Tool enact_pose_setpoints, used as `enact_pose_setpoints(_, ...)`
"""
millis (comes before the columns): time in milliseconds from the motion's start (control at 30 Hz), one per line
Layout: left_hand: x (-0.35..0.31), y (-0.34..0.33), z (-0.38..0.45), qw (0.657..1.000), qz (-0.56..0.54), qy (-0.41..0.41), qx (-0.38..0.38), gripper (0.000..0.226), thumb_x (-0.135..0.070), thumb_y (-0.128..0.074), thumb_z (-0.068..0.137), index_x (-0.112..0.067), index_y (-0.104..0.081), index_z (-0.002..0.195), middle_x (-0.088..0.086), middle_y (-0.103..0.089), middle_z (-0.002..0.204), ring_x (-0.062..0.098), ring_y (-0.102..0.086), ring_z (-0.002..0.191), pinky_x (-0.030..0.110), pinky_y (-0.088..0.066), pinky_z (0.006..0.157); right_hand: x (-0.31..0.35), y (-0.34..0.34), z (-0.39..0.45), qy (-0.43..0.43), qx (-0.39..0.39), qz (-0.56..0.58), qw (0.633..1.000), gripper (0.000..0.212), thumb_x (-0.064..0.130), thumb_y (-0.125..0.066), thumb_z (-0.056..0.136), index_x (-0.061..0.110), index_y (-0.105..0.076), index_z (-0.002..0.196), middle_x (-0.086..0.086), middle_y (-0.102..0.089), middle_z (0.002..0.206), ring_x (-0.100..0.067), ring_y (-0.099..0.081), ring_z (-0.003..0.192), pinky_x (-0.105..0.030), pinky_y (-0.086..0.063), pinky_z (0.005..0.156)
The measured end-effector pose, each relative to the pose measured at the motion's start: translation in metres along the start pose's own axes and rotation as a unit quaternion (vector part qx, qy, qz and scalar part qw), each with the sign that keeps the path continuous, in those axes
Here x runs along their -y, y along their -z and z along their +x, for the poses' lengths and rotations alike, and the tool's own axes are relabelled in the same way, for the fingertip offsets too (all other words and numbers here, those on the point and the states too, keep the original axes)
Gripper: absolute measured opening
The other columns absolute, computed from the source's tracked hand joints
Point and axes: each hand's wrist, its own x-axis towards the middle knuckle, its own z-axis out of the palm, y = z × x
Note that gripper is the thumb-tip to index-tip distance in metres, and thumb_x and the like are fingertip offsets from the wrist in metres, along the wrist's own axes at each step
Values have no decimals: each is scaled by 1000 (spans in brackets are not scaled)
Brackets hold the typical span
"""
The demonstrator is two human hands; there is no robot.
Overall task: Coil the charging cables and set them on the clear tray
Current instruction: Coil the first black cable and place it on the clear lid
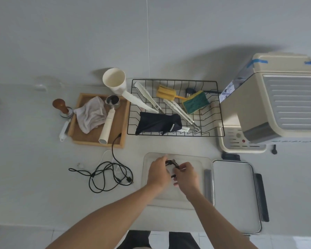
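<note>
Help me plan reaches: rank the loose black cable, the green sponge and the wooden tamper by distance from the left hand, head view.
From the left hand:
1. Loose black cable, on the counter just left.
2. Green sponge, in the wire rack, ahead and right.
3. Wooden tamper, far left.

Pale grey worktop (43,194). Black cable (106,175) looped beside a thin white cable (104,155). Clear tray (178,200), faintly frosted. Black wire rack (174,80) in a grid pattern. Green-and-yellow sponge (196,102). Yellow brush (166,92). Dark navy pouch (158,124). Tan wooden tray (97,141). Cream machine (276,97) with blue tape (257,62).
</note>
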Motion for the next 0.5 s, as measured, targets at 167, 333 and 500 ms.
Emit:
enact_pose_setpoints(167,-5,16,-12,999,-9,-38,3,52,2,-47,94,-12,-52,144,7,-61,135,23,-57,125,33,-47,105,1,-8,1,2,-17,-7,1000,7,17,-63,91,11,-61,95,-15,-71,95,-15,-70,51,-45,-64,56)
enact_pose_setpoints(333,-1,42,-23,997,-42,-66,2,39,-5,-48,98,-18,-66,130,0,-70,124,17,-67,112,33,-54,97,14,-8,-4,-17,-17,28,999,6,11,-58,93,6,-59,96,-12,-73,72,-21,-69,54,-51,-63,71)
enact_pose_setpoints(500,10,80,-38,986,-146,-61,-47,22,-19,-57,99,-23,-75,111,-11,-76,93,3,-71,81,23,-59,70,20,-18,-16,-28,14,33,999,8,5,-55,96,2,-59,102,-14,-70,83,-26,-72,66,-46,-65,68)
